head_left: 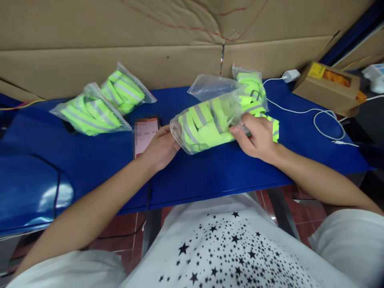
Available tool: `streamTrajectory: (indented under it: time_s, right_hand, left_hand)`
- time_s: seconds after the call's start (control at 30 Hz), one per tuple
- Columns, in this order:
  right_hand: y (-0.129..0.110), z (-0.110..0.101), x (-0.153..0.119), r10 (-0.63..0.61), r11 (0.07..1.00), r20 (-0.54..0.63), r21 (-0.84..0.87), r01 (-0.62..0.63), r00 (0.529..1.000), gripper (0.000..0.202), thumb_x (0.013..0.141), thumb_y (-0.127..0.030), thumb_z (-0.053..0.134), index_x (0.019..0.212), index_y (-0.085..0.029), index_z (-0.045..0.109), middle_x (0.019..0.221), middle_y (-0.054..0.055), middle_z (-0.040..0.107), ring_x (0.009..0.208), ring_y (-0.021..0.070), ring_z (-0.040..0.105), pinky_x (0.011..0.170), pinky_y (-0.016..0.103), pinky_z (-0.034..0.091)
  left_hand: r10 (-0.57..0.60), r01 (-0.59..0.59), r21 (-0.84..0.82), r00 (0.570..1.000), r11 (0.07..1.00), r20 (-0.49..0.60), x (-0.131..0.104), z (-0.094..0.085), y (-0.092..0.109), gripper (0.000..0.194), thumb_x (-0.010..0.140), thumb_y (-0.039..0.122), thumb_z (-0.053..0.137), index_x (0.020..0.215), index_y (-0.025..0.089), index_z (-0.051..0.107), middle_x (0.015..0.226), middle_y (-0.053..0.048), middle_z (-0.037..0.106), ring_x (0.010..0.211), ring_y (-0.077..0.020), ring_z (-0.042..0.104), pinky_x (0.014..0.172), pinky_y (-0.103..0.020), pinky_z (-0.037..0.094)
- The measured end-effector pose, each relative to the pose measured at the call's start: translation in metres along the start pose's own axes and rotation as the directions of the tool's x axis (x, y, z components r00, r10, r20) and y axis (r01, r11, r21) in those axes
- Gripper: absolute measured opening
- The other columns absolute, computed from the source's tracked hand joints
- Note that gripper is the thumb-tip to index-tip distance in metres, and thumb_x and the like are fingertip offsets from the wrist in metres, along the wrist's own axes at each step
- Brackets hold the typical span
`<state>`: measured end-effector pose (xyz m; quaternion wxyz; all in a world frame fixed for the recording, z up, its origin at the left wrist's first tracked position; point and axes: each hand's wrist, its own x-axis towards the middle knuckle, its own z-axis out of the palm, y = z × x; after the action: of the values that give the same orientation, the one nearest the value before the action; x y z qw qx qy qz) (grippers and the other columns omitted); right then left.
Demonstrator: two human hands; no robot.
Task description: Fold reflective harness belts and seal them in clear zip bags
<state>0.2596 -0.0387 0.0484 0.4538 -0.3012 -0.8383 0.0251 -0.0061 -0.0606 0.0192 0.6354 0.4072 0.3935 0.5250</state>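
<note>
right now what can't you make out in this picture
Head view: fingertips of the left hand, behind the held bag.
Head view: left side of the phone, pixelated; its lower end, behind the left hand.
Head view: print on the label, too small.
Head view: white device, cut off by the right edge.

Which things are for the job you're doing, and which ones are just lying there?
Seem part of the job:
- the clear bag between my left hand and right hand
- the bright straps
- three other bags of them

Probably just lying there:
- phone
- white cable and plug
- open box
</note>
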Motion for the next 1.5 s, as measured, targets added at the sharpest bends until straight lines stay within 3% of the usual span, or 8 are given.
streamTrajectory:
  time_s: [0.33,0.57,0.7,0.87,1.13,1.27,1.4,1.5]
  right_hand:
    - [0.025,-0.004,0.028,0.373,0.883,-0.328,0.413,-0.223,0.868,0.041,0.099,-0.056,0.062,0.080,-0.028,0.040,0.061,-0.006,0.049,0.044,0.0080,0.041,0.042,0.025,0.034]
    - [0.057,-0.019,0.041,0.574,0.804,-0.528,0.509,-0.307,0.626,0.024,0.104,-0.052,0.047,0.111,-0.030,0.045,0.102,0.002,0.058,0.074,0.0141,0.061,0.057,0.027,0.052]
    - [0.080,-0.038,0.042,0.540,0.831,-0.502,0.445,-0.333,0.676,0.052,0.105,-0.061,0.031,0.150,-0.035,0.032,0.152,0.008,0.039,0.103,0.0265,0.066,0.075,0.044,0.058]
    - [0.073,-0.025,0.036,0.468,0.866,-0.381,0.377,-0.328,0.798,0.052,0.107,-0.062,0.021,0.154,-0.040,0.018,0.150,0.007,0.047,0.103,0.0248,0.070,0.085,0.047,0.061]
    - [0.036,-0.004,0.018,0.153,0.986,-0.033,-0.066,-0.155,0.988,0.063,0.102,-0.059,0.050,0.154,-0.027,0.034,0.158,0.013,0.044,0.135,0.0306,0.054,0.103,0.050,0.052]
    - [0.039,-0.014,0.024,0.144,0.971,0.215,-0.221,-0.095,0.966,0.040,0.107,-0.056,0.044,0.115,-0.026,0.069,0.122,0.008,0.072,0.118,0.0269,0.064,0.105,0.051,0.047]
    - [0.075,-0.038,0.036,0.336,0.802,-0.041,-0.512,-0.308,0.941,0.059,0.112,-0.049,0.026,0.101,-0.018,0.075,0.102,0.012,0.075,0.102,0.0244,0.068,0.093,0.041,0.048]
    - [0.106,-0.052,0.037,0.641,0.496,-0.102,-0.701,-0.513,0.761,0.052,0.110,-0.048,0.039,0.110,-0.010,0.074,0.110,0.021,0.074,0.106,0.0308,0.068,0.086,0.040,0.045]
  left_hand:
    - [0.077,-0.077,0.000,0.994,0.997,-0.074,0.002,0.008,0.022,0.009,0.086,0.027,0.074,0.084,0.018,0.075,0.085,-0.004,0.076,0.077,-0.0180,0.070,0.064,-0.027,0.057]
    - [0.001,-0.010,-0.061,0.989,0.998,-0.145,0.000,0.012,0.028,0.005,0.084,0.021,0.066,0.082,0.018,0.070,0.088,-0.004,0.072,0.077,-0.0159,0.067,0.061,-0.025,0.054]
    - [-0.055,0.052,-0.023,0.978,0.998,-0.203,0.006,0.007,0.025,0.010,0.086,0.018,0.059,0.079,0.018,0.066,0.080,-0.003,0.068,0.068,-0.0131,0.064,0.056,-0.022,0.050]
    - [-0.103,0.135,0.300,0.987,0.945,-0.120,0.008,0.002,0.014,0.028,0.087,0.025,0.069,0.113,0.017,0.062,0.070,0.000,0.066,0.057,-0.0132,0.063,0.053,-0.022,0.050]
    - [0.003,-0.209,0.879,0.973,0.429,0.230,-0.021,0.015,0.020,0.055,0.094,0.028,0.059,0.146,0.019,0.043,0.075,0.002,0.068,0.067,-0.0187,0.068,0.064,-0.027,0.048]
    - [0.009,-0.239,0.959,0.971,0.150,0.241,-0.020,0.016,0.019,0.052,0.093,0.027,0.057,0.143,0.018,0.047,0.088,-0.003,0.071,0.074,-0.0222,0.069,0.067,-0.031,0.048]
    - [0.013,-0.243,0.970,0.970,0.024,0.243,-0.018,0.014,0.015,0.049,0.093,0.026,0.055,0.141,0.019,0.049,0.094,-0.005,0.072,0.076,-0.0234,0.070,0.071,-0.033,0.050]
    - [0.023,-0.259,0.966,0.965,-0.005,0.259,-0.019,0.014,0.014,0.049,0.094,0.025,0.053,0.141,0.018,0.049,0.093,-0.005,0.073,0.076,-0.0233,0.070,0.070,-0.033,0.050]
